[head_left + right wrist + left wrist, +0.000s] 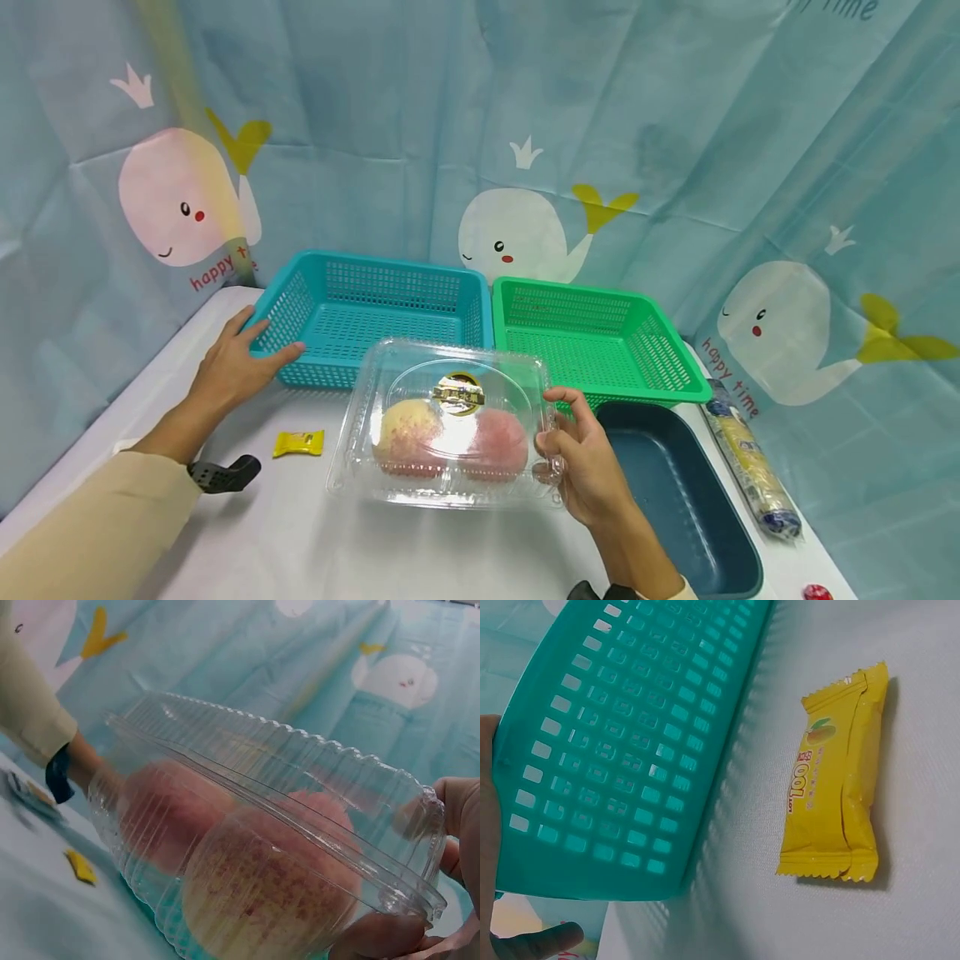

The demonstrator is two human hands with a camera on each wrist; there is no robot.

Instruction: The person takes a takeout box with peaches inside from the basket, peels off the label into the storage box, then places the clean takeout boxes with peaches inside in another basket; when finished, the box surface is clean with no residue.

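Observation:
My right hand [588, 467] grips the right edge of a clear plastic clamshell box [465, 354], which is tilted above the white table. Two round, bun-like items sit inside: one yellow with pink speckles [408, 429], one pink [498, 442]. In the right wrist view, the thumb and fingers hold the end of the box at its lid seam. With fingers spread, my left hand [232, 367] touches the front left corner of the teal basket [375, 271]. Near the left wrist lies a yellow-wrapped LOT 100 candy [832, 780], flat on the table.
A green basket [592, 292] stands right of the teal one. In front of it is a dark blue tub [675, 483]. Farther right lie a long clear-and-yellow package [753, 467] and a small red wrapped item [817, 592]. A whale-print curtain [375, 125] hangs behind.

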